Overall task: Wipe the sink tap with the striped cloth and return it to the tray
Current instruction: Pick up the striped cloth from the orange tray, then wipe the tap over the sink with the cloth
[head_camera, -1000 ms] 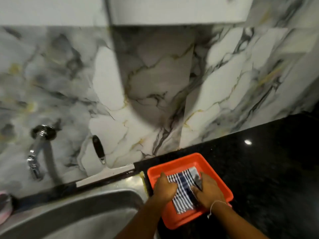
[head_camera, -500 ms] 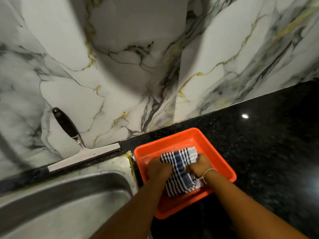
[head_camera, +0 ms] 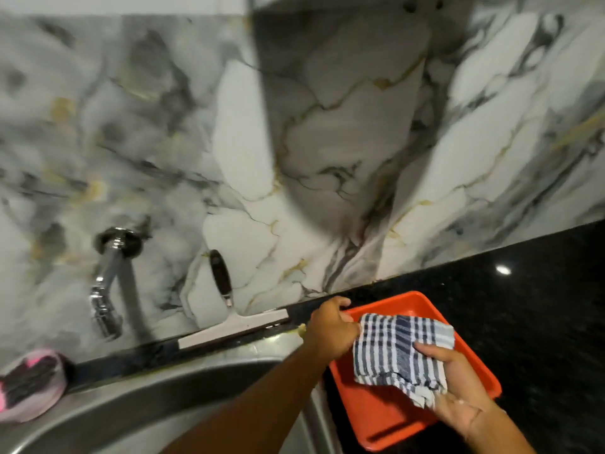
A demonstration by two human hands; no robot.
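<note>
The blue-and-white striped cloth (head_camera: 399, 350) is held up just above the orange tray (head_camera: 379, 417) on the black counter. My left hand (head_camera: 332, 329) grips the cloth's left edge over the tray's near-left corner. My right hand (head_camera: 458, 388), palm up, holds the cloth's lower right part from beneath. The chrome tap (head_camera: 106, 286) juts from the marble wall at the left, above the steel sink (head_camera: 137, 417), well apart from both hands.
A squeegee (head_camera: 229, 312) with a black handle leans on the wall between tap and tray. A pink and black scrubber (head_camera: 31, 385) sits on the sink's left rim. The black counter (head_camera: 540, 316) extends to the right of the tray.
Both hands pressed on the cloth lying in the tray; now they have lifted it, with the right hand turned palm up. The view swung back left, showing the tap again.
</note>
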